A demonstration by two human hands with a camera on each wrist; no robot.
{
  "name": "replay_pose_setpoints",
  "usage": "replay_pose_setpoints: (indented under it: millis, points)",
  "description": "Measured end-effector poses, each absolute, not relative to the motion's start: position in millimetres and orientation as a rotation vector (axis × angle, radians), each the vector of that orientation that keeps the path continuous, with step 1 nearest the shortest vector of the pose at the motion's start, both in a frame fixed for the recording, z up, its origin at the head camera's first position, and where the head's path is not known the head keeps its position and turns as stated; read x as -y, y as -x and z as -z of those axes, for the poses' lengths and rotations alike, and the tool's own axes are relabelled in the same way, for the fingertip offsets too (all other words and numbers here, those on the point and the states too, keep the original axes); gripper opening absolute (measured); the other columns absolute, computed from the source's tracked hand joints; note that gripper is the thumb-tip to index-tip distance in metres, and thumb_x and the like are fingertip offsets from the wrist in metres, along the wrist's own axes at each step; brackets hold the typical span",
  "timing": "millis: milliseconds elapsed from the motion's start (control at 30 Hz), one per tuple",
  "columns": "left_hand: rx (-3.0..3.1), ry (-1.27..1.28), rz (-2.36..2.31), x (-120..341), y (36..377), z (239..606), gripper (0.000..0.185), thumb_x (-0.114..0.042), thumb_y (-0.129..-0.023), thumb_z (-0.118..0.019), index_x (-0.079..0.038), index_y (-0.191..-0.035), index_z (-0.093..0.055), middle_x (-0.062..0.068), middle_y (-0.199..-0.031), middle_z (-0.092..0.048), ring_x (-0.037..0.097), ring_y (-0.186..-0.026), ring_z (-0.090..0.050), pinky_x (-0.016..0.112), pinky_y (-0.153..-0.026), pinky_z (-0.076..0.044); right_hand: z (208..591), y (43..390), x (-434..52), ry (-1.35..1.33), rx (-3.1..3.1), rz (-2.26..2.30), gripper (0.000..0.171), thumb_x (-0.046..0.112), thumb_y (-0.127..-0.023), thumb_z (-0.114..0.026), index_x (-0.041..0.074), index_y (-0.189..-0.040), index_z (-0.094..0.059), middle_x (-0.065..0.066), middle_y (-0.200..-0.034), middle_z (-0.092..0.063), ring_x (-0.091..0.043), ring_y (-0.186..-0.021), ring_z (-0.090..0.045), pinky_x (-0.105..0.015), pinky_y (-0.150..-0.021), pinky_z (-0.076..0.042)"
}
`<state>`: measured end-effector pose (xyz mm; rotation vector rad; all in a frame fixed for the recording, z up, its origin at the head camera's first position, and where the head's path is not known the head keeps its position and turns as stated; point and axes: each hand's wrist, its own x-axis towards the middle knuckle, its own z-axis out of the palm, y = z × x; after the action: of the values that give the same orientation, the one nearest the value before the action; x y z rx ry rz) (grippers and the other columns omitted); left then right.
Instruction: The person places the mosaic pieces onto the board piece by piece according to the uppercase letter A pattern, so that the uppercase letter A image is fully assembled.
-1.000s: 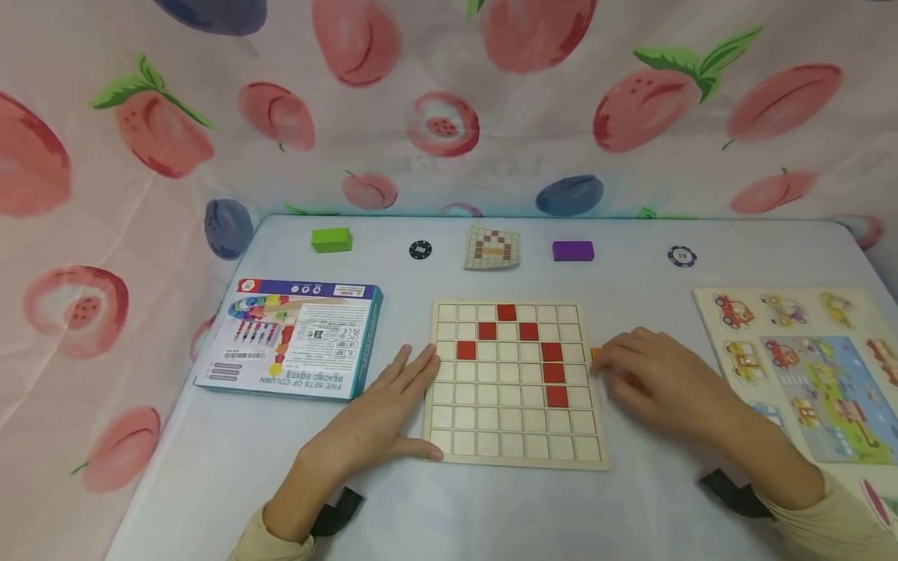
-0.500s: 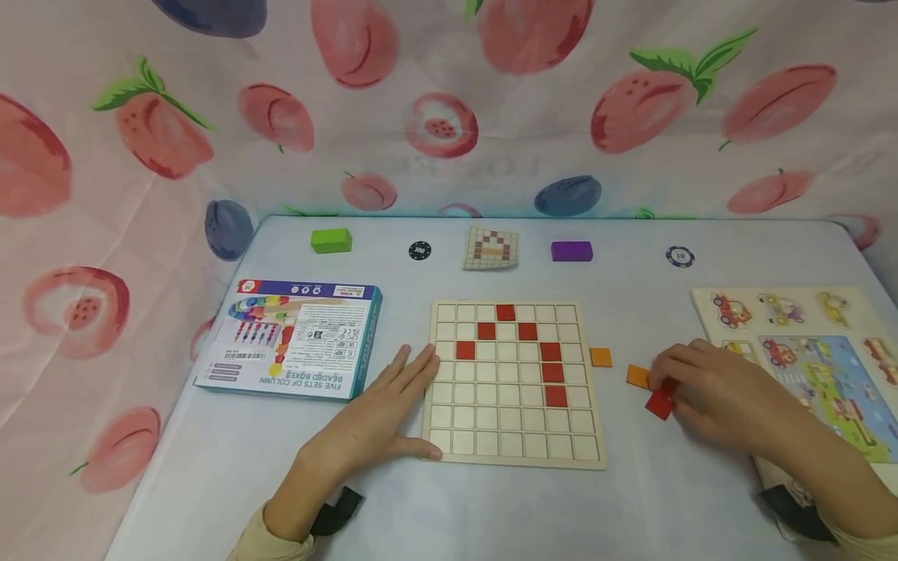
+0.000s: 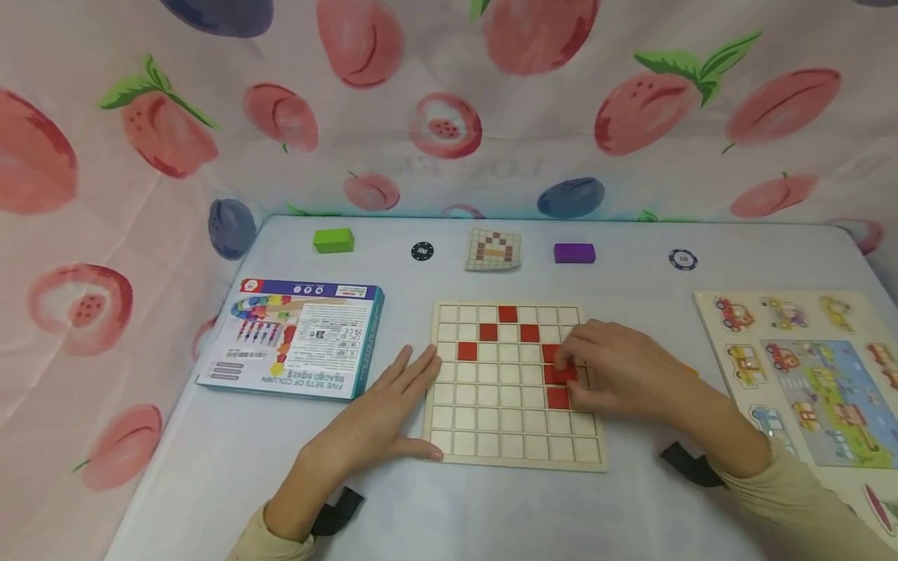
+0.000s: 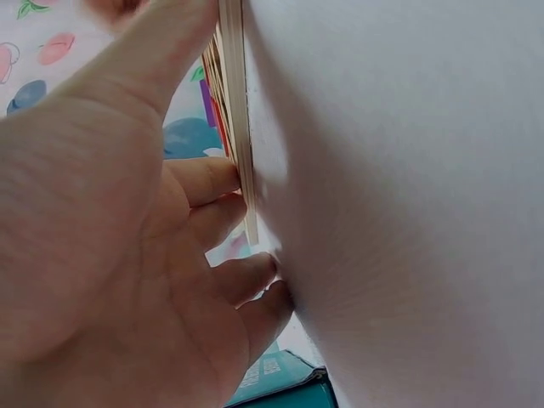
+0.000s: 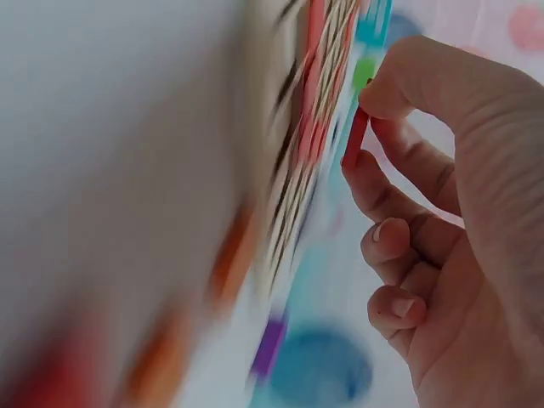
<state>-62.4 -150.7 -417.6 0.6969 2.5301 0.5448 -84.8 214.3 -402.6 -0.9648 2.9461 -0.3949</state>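
Note:
A wooden grid board [image 3: 491, 445] lies on the table, with several red square tiles [image 3: 507, 314] set in its cells in a slanted pattern. My left hand [image 3: 375, 413] rests along the board's left edge, fingers straight and the thumb near the lower corner. Over the right part of the board is my right hand [image 3: 624, 370]. In the right wrist view, its thumb and forefinger pinch a thin red tile [image 5: 355, 140], raised off the board. That hand partly covers the right column of tiles in the head view.
Orange tiles [image 5: 231, 263] lie right of the board. A patterned card [image 3: 493, 249] stands behind it, between a black chip [image 3: 422, 251] and a purple block [image 3: 574, 253]. At left are a boxed set [image 3: 330, 343] and a green block [image 3: 334, 240]; at right, a vehicle puzzle [image 3: 715, 312].
My right hand moved right to the loose orange and red tiles, then came back left over the board holding a red tile. The left hand has stayed at the board's edge.

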Motion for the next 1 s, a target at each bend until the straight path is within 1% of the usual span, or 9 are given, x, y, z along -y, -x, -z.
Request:
replay_pose_setpoints:
  millis: [100,167,267,367,467,600,667,800,1000]
  points:
    - [-2.529,-0.700,-0.549,149.2,62.5,417.7,0.121,-0.059,-0.081,-0.086,-0.017,-0.172,-0.019,-0.002,-0.182,-0.007,0.033,-0.170,0.000,0.053,-0.136,-0.024,405.9,92.0,-171.6,1.098,-2.912,0.464,0.017,0.021,-0.082,-0.079,0.025,-0.097,-0.073,0.010,-0.097,-0.069,-0.009,-0.089,-0.060,-0.033,-0.081,-0.058]
    - [-2.528,-0.702,-0.547,148.4,62.7,417.3,0.120,-0.059,-0.081,-0.086,-0.017,-0.172,-0.019,-0.003,-0.182,-0.007,0.033,-0.170,0.000,0.053,-0.136,-0.024,405.7,95.5,-146.7,1.134,-2.883,0.484,0.016,0.020,-0.083,-0.077,0.024,-0.098,-0.073,0.009,-0.096,-0.068,-0.010,-0.087,-0.060,-0.032,-0.081,-0.057]
    - [-2.527,-0.709,-0.541,147.7,63.3,416.5,0.120,-0.060,-0.082,-0.085,-0.017,-0.172,-0.019,-0.004,-0.182,-0.007,0.033,-0.170,0.000,0.053,-0.136,-0.025,403.9,99.5,-117.2,1.124,-2.863,0.463,0.015,0.018,-0.084,-0.075,0.023,-0.099,-0.074,0.008,-0.095,-0.069,-0.012,-0.087,-0.060,-0.031,-0.081,-0.057]
    - [-2.524,-0.720,-0.529,147.2,63.8,416.0,0.119,-0.061,-0.082,-0.084,-0.017,-0.172,-0.019,-0.004,-0.183,-0.006,0.033,-0.170,0.000,0.053,-0.136,-0.025,404.9,102.1,-99.7,1.108,-2.873,0.416,0.010,0.017,-0.088,-0.076,0.021,-0.098,-0.075,0.006,-0.093,-0.070,-0.014,-0.088,-0.062,-0.032,-0.080,-0.058]
    - [-2.521,-0.735,-0.518,147.0,64.2,415.6,0.119,-0.061,-0.083,-0.084,-0.016,-0.172,-0.019,-0.003,-0.183,-0.005,0.033,-0.170,0.001,0.052,-0.136,-0.024,407.4,101.8,-93.3,1.088,-2.908,0.370,0.005,0.021,-0.092,-0.080,0.022,-0.096,-0.078,0.006,-0.094,-0.072,-0.016,-0.090,-0.065,-0.033,-0.083,-0.059]
    - [-2.524,-0.739,-0.511,147.0,64.4,414.5,0.120,-0.060,-0.083,-0.084,-0.015,-0.172,-0.018,-0.002,-0.183,-0.005,0.033,-0.170,0.001,0.051,-0.136,-0.024,409.7,98.5,-94.6,1.086,-2.934,0.338,0.009,0.028,-0.092,-0.084,0.023,-0.099,-0.081,0.006,-0.098,-0.076,-0.017,-0.096,-0.067,-0.035,-0.087,-0.062]
    - [-2.527,-0.740,-0.510,147.3,64.5,413.9,0.120,-0.060,-0.083,-0.084,-0.015,-0.172,-0.018,-0.002,-0.183,-0.006,0.033,-0.170,0.000,0.051,-0.136,-0.025,409.9,96.3,-96.6,1.100,-2.941,0.324,0.011,0.028,-0.093,-0.084,0.023,-0.102,-0.082,0.005,-0.101,-0.078,-0.019,-0.099,-0.068,-0.036,-0.089,-0.063]
    - [-2.523,-0.731,-0.517,148.8,64.1,413.8,0.119,-0.060,-0.083,-0.084,-0.015,-0.172,-0.018,-0.002,-0.183,-0.006,0.033,-0.170,0.000,0.051,-0.136,-0.025,410.4,92.2,-99.0,1.132,-2.951,0.312,0.012,0.027,-0.094,-0.083,0.023,-0.105,-0.083,0.005,-0.104,-0.079,-0.019,-0.101,-0.068,-0.034,-0.089,-0.062]
    - [-2.522,-0.696,-0.537,150.9,62.0,416.3,0.119,-0.059,-0.083,-0.085,-0.016,-0.172,-0.019,-0.003,-0.183,-0.005,0.033,-0.170,0.001,0.052,-0.136,-0.026,408.9,85.8,-109.1,1.134,-2.915,0.366,0.016,0.027,-0.097,-0.079,0.025,-0.113,-0.083,0.006,-0.113,-0.080,-0.018,-0.108,-0.069,-0.036,-0.096,-0.062]
